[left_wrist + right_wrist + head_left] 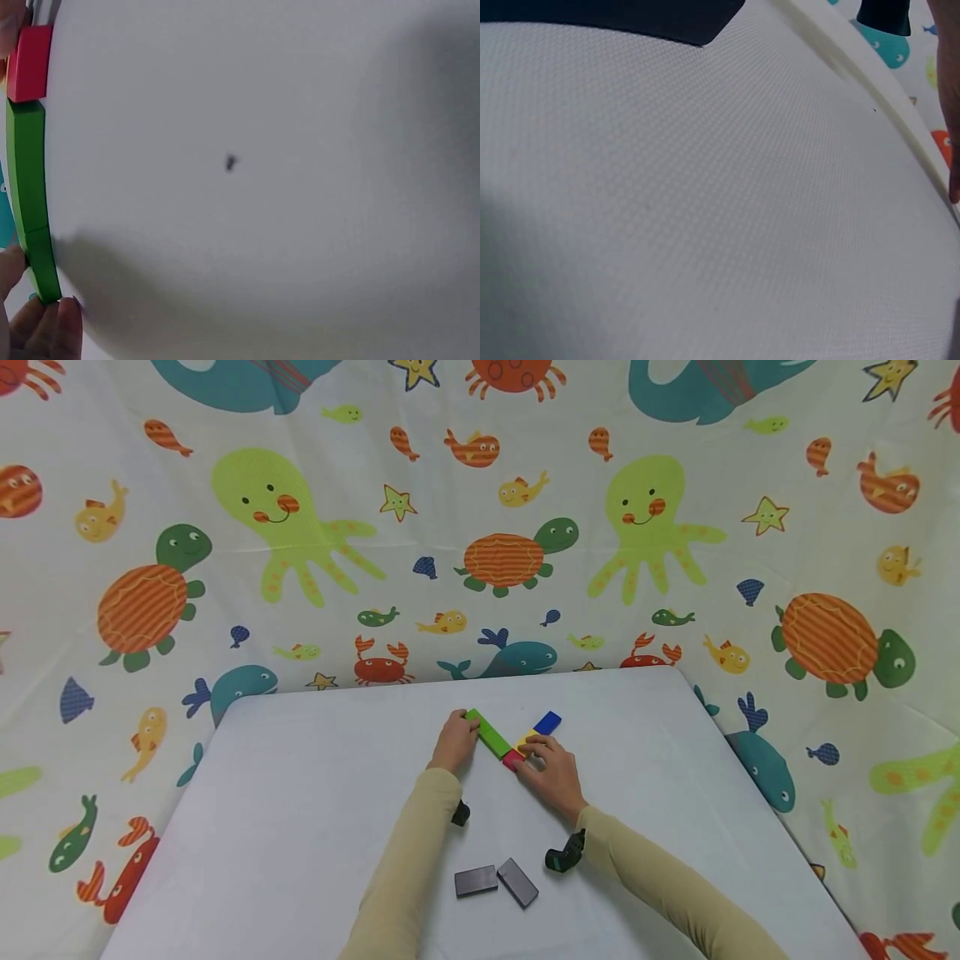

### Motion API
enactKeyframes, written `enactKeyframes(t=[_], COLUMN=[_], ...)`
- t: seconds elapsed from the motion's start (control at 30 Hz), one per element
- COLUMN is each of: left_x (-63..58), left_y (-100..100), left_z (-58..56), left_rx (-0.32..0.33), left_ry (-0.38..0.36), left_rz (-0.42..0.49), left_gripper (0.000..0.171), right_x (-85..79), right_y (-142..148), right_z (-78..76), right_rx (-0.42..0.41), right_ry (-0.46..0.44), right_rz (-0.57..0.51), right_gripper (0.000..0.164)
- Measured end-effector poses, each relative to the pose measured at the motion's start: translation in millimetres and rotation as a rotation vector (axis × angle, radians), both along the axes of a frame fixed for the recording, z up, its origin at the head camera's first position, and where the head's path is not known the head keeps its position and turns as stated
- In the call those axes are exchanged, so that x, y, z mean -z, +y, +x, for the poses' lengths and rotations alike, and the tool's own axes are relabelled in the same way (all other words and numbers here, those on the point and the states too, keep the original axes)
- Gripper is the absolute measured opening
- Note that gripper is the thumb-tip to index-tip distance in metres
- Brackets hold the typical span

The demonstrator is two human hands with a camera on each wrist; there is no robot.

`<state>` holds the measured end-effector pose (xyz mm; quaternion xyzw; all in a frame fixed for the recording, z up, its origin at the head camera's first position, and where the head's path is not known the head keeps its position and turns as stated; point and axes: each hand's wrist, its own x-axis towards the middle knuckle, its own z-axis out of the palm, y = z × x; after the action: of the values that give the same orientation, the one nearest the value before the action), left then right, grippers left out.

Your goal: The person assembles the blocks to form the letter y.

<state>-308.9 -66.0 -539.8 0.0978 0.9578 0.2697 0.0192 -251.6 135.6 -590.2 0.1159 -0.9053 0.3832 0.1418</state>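
Observation:
In the head view, green blocks (489,734) and a red block (513,759) form one slanting line, and a yellow block (527,741) and a blue block (547,722) form another, meeting in a V. My left hand (455,742) holds the far end of the green line; the left wrist view shows its thumb beside the end green block (43,266) and fingertips against its end. At the V's corner my right hand (553,774) has its thumb at the red block and fingers by the yellow one, partly covering both. The right wrist view shows no blocks.
Two dark grey blocks (476,882) lie on the white table (315,827) between the forearms, nearer the body. Behind the table hangs a cloth (435,510) printed with sea animals. Black wrist cameras (566,852) sit under both wrists.

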Motion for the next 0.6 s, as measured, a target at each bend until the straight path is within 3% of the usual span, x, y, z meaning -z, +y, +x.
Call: enactKeyframes(t=[0.4, 0.6], left_x=[3.7, 4.4], left_y=[-1.2, -5.7], left_z=[-0.7, -1.4], left_rx=[-0.013, 0.005], left_ry=[-0.016, 0.021], left_rz=[0.014, 0.048], left_gripper=[0.031, 0.030], right_x=[0.6, 1.2], right_y=[-0.1, 0.3], right_z=[0.7, 0.3], right_rx=[-0.011, -0.007], right_ry=[0.013, 0.005], right_rz=[0.013, 0.014], right_gripper=[0.030, 0.029])
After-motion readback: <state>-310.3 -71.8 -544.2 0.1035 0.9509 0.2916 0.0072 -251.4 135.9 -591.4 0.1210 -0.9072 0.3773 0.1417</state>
